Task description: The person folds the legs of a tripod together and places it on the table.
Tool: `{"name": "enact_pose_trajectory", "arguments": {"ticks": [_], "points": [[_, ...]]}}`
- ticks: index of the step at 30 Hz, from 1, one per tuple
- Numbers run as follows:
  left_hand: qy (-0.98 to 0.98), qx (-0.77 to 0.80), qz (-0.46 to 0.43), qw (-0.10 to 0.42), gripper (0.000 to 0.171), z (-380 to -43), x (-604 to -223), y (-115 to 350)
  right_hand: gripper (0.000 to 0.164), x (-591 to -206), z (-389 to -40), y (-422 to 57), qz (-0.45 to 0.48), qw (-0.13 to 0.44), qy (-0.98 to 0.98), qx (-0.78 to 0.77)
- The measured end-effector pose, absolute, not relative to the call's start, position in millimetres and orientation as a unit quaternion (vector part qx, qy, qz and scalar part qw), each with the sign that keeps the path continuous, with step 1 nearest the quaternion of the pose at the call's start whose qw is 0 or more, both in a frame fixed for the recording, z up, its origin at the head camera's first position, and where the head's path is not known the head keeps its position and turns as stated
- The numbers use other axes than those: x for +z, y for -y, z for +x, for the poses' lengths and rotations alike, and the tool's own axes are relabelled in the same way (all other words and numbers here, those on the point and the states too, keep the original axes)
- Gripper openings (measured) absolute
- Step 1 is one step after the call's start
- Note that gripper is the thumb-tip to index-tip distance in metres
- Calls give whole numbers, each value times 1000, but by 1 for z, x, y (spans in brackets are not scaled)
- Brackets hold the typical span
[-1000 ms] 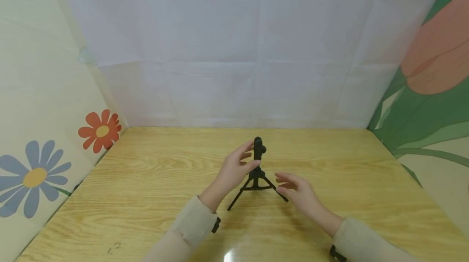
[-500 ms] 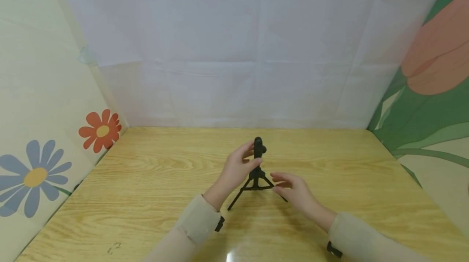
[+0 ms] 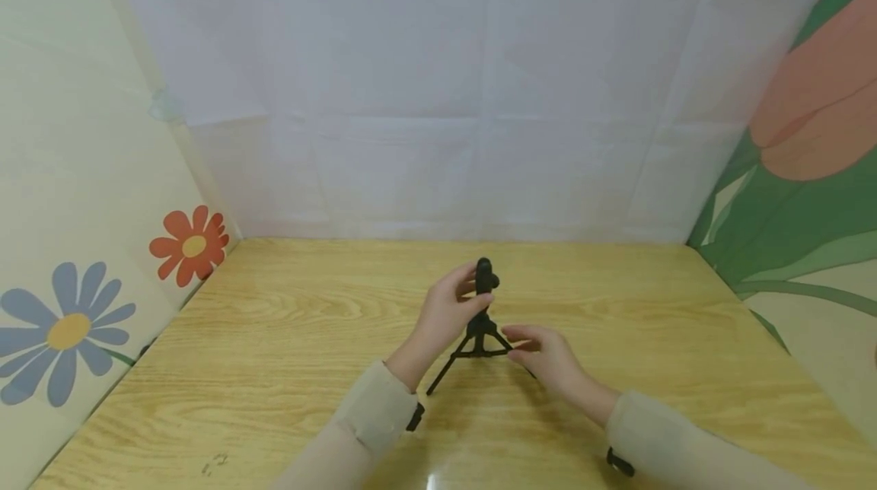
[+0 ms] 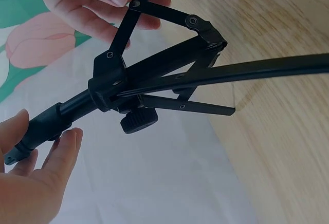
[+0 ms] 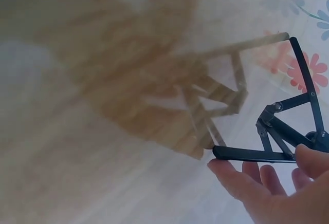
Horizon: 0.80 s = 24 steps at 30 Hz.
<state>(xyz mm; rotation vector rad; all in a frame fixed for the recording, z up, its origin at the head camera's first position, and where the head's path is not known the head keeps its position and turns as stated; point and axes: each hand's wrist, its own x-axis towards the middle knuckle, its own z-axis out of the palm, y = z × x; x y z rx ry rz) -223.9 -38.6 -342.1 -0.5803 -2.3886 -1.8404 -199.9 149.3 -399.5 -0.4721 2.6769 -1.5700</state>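
Wood-grain desk [image 3: 274,368], backed by a white sheet [image 3: 384,94]. On it, a black tripod [image 3: 479,329] stands upright, legs spread. Your left hand [image 3: 444,313] grips its upper column [image 4: 77,106], apparently steadying it; your right hand [image 3: 550,358] pinches one leg [image 5: 252,154], presumably for control low down.

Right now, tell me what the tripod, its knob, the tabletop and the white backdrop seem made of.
Tripod: probably metal, satin black; legs catch light, bright rivets show. Knob: likely black plastic, ribbed edge. Tabletop: wood or wood-look laminate, glossy; grain shows, and it mirrors the tripod. Backdrop: thin cloth or sheeting, matt; fold creases.
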Motion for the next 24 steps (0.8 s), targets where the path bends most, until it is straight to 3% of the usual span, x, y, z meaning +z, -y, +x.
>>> {"name": "enact_pose_trajectory", "arguments": {"ticks": [9, 24], "points": [[773, -608, -177, 24, 51, -224, -338, 37, 21, -399, -203, -148, -162, -5, -872, -463], [778, -604, -171, 29, 40, -225, -338, 36, 12, -393, -207, -143, -169, -10, -890, -424]]}}
